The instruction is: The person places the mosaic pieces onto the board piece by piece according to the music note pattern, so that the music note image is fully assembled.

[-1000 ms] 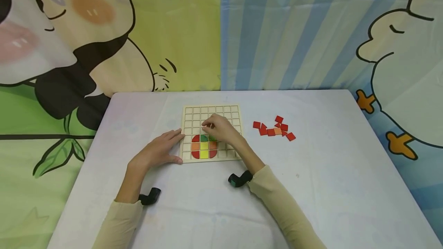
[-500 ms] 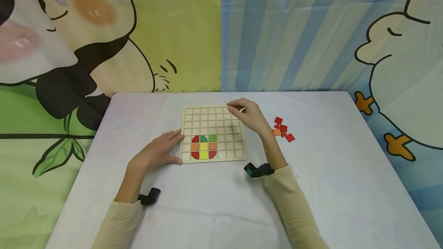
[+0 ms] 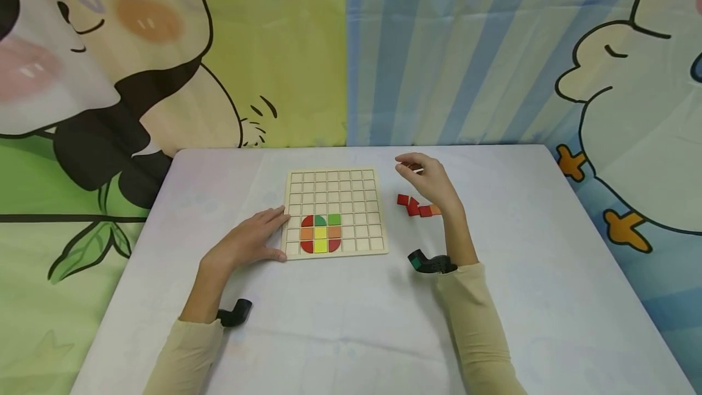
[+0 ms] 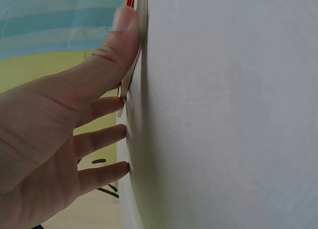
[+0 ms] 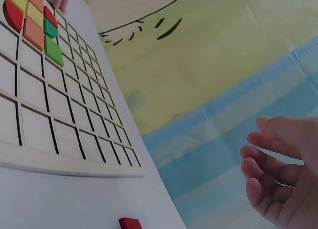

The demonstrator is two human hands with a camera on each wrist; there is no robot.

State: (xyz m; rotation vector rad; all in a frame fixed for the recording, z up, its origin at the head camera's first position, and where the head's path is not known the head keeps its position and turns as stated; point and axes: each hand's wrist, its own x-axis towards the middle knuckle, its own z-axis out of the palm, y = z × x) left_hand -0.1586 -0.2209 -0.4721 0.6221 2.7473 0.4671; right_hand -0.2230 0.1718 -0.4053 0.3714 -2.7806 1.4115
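A square wooden grid board (image 3: pixel 359 212) lies on the table, with red, orange, yellow and green pieces (image 3: pixel 320 233) fitted together in its lower left cells. My left hand (image 3: pixel 247 238) rests at the board's left edge, fingers straight and thumb at the near corner; in the left wrist view the thumb (image 4: pixel 112 52) touches the board's side. To the right of the board my right hand (image 3: pixel 430 181) hovers over a group of loose red tiles (image 3: pixel 413 206), partly hiding them. Its fingers are loosely bent and hold nothing, as the right wrist view shows.
An orange tile (image 3: pixel 436 209) peeks out beside the right forearm. The white-covered table (image 3: pixel 329 322) ends at a back edge against a cartoon-printed curtain (image 3: pixel 296 47). A black wrist camera (image 3: pixel 236 313) sits on the left wrist, another camera (image 3: pixel 430 262) on the right.
My right hand has lifted off the board and moved right, over the loose tiles. A light green square now shows uncovered beside the dark green piece. The left hand has stayed put.
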